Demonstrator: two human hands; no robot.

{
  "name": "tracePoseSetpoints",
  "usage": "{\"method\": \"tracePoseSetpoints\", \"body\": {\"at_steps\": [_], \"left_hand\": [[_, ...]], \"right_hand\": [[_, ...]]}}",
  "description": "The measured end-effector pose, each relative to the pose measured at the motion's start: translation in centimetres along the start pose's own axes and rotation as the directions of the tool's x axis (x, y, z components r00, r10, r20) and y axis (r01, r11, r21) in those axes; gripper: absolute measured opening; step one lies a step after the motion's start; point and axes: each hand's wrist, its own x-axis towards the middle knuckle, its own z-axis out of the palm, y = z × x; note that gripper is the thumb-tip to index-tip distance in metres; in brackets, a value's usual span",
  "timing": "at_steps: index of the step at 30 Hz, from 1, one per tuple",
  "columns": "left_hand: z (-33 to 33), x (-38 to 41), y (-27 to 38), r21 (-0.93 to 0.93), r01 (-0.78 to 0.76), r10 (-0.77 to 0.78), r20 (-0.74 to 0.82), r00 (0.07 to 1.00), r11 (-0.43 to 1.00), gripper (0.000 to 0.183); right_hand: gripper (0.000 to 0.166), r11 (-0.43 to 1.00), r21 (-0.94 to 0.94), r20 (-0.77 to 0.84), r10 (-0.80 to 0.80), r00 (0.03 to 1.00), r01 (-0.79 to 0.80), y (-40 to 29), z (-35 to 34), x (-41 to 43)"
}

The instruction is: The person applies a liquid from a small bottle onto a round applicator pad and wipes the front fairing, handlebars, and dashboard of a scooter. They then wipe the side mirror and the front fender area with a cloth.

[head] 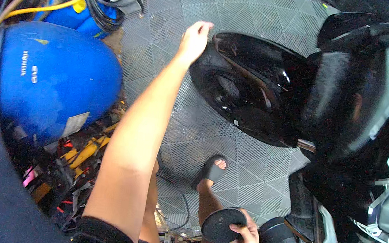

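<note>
My left arm reaches far forward, and my left hand (195, 40) is beside the black front tyre (202, 61) of a motor scooter or motorcycle. Its fingers are bent and partly hidden by the back of the hand; whether they touch the tyre or hold anything cannot be told. A glossy black front fender (261, 58) covers the wheel. Low in the view, close to my body, my right hand (247, 237) grips a flat round black disc (219, 225) by its edge, thumb on the face turned up.
A big blue tank (60, 78) lies at left, with a yellow hose (56, 5) and black cables behind. Loose tools and parts (74, 164) clutter the space below it. Glossy black bodywork (371, 97) fills the right. A black cylindrical object (278, 239) stands near my right hand on grey ridged tiles (192, 136).
</note>
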Motion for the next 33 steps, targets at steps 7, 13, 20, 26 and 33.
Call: {"method": "tracePoseSetpoints", "body": {"at_steps": [7, 13, 20, 26, 33], "left_hand": [[2.4, -1.9, -3.2, -0.029, 0.274, -0.256, 0.28, 0.925, 0.961, 0.043], [-0.1, -13.7, 1.2, 0.231, -0.03, 0.009, 0.095, 0.995, 0.973, 0.04], [-3.6, -22.8, 6.1, 0.22, 0.095, -0.137, 0.185, 0.973, 0.971, 0.033], [-6.7, -27.7, 10.2, 0.211, 0.197, -0.262, 0.343, 0.902, 0.957, 0.048], [2.1, -34.9, 27.3, 0.181, 0.049, -0.183, 0.866, 0.466, 0.982, 0.047]], "right_hand": [[0.043, 0.988, -0.152, -0.082, -0.054, 0.995, 0.041, 5.2, -0.1, 4.7], [0.042, 0.943, -0.333, -0.029, 0.001, 1.0, -0.01, 6.9, -0.2, 3.2], [0.039, 0.924, -0.381, 0.033, 0.028, 0.999, -0.013, 5.7, 0.2, 0.4], [0.042, 0.831, -0.508, 0.244, -0.115, 0.963, 0.228, 6.7, 0.5, -4.5], [0.04, 0.532, -0.788, 0.037, -0.461, 0.886, 0.31, 6.4, 1.5, -16.1]]}}
